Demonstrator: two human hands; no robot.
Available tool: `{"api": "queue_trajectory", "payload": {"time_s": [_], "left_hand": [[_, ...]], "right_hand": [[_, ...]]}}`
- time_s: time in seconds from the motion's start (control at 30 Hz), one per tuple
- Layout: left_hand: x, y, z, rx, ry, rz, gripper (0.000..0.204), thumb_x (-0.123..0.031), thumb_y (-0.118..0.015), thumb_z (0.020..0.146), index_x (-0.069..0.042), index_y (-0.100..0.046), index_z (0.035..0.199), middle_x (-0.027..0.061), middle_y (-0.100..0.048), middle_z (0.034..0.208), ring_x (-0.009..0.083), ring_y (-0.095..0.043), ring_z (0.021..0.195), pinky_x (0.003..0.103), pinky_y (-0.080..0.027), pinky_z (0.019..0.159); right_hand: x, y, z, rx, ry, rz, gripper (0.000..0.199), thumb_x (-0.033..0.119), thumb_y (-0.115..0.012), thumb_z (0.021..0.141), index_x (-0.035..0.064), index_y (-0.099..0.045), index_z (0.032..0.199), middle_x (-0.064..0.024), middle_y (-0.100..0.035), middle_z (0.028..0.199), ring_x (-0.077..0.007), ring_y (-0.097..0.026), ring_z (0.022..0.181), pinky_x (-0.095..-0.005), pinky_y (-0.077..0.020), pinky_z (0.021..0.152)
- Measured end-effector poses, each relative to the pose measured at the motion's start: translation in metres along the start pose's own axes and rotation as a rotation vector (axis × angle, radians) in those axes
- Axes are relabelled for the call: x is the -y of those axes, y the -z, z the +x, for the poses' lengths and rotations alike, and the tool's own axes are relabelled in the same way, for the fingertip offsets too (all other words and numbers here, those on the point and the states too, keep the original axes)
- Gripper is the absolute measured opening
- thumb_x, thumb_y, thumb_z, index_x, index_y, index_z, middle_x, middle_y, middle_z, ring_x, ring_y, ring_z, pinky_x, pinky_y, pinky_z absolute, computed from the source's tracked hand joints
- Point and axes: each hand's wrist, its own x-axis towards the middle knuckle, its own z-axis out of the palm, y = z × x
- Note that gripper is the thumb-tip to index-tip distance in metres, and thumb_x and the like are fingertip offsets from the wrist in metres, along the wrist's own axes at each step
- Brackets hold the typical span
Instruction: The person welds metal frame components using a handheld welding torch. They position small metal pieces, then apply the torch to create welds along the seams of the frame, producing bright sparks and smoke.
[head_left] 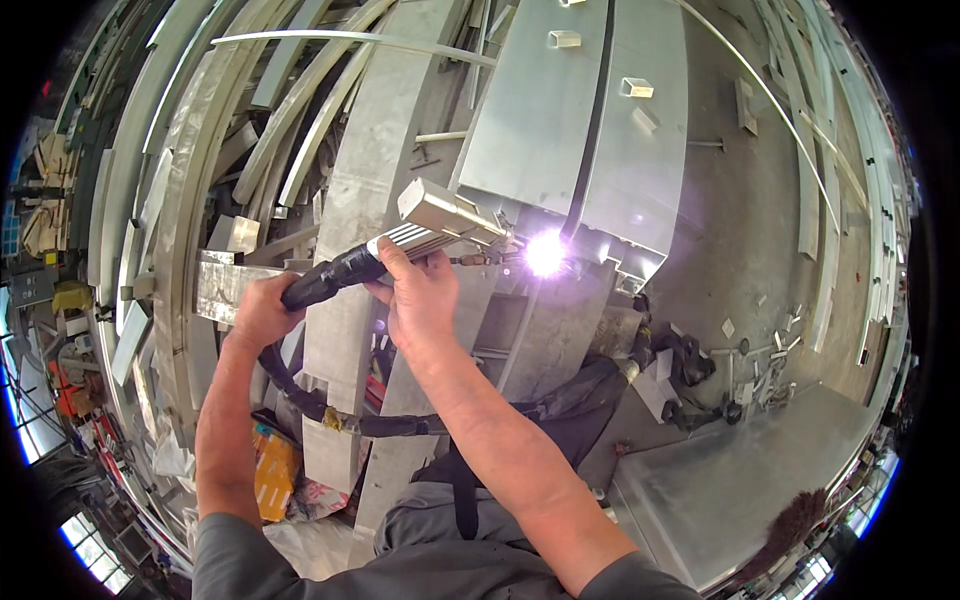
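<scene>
Both of my hands are closed on a welding gun (440,230), which has a boxy silver head and a body wrapped in black tape. My left hand (265,310) wraps the rear of the body, where the black hose (375,425) leaves it and loops down in front of me to the right. Farther forward, my right hand (422,300) grips beside the ribbed silver section. A white-violet glare burns at the gun's tip, at the near end of two long silver metal panels (525,120) separated by a dark gap. The glare hides the exact point of contact.
Long metal tubes and strips (185,170) are piled along the left. Small square tube pieces (637,88) sit on the panels. At lower right stands a sheet-metal surface (740,480), with metal offcuts (770,365) on the floor beyond it. A yellow package (275,470) lies below my left forearm.
</scene>
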Motion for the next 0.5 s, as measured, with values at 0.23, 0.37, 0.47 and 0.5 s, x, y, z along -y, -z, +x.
{"api": "queue_trajectory", "payload": {"time_s": [0.23,0.37,0.47,0.5], "left_hand": [[-0.019,0.027,0.023,0.043,-0.067,0.024,0.028,-0.006,-0.073,0.068,-0.003,-0.068,0.096,0.0207,-0.067,0.078,0.0392,-0.066,0.075,0.042,-0.053,0.068],[-0.018,0.035,0.032,0.043,-0.057,0.074,0.028,-0.007,-0.073,0.066,-0.004,-0.067,0.094,0.0212,-0.067,0.081,0.0432,-0.065,0.081,0.045,-0.053,0.071],[-0.024,0.037,0.033,0.016,-0.074,0.076,0.031,-0.007,-0.073,0.066,-0.005,-0.068,0.096,0.0208,-0.068,0.083,0.0423,-0.066,0.082,0.046,-0.053,0.072],[-0.028,0.038,0.030,0.015,-0.059,0.094,0.031,-0.007,-0.073,0.066,-0.005,-0.068,0.097,0.0206,-0.068,0.083,0.0421,-0.066,0.082,0.046,-0.053,0.072]], "right_hand": [[0.012,-0.010,0.008,0.011,0.022,0.025,0.035,0.014,-0.075,0.090,0.0062,-0.052,0.115,-0.0052,-0.060,0.108,-0.0185,-0.063,0.098,-0.0516,-0.0562,0.083],[0.015,-0.016,0.011,-0.016,-0.005,0.044,0.036,0.015,-0.075,0.090,0.0062,-0.052,0.116,-0.0061,-0.060,0.109,-0.0192,-0.062,0.100,-0.0512,-0.0562,0.084],[0.019,-0.016,0.008,-0.018,0.011,0.060,0.037,0.015,-0.075,0.090,0.0059,-0.051,0.116,-0.0070,-0.059,0.111,-0.0197,-0.062,0.100,-0.0509,-0.0562,0.084],[0.019,-0.014,0.006,-0.001,0.009,0.060,0.037,0.015,-0.075,0.090,0.0060,-0.051,0.117,-0.0070,-0.059,0.111,-0.0197,-0.062,0.101,-0.0510,-0.0561,0.084]]}}
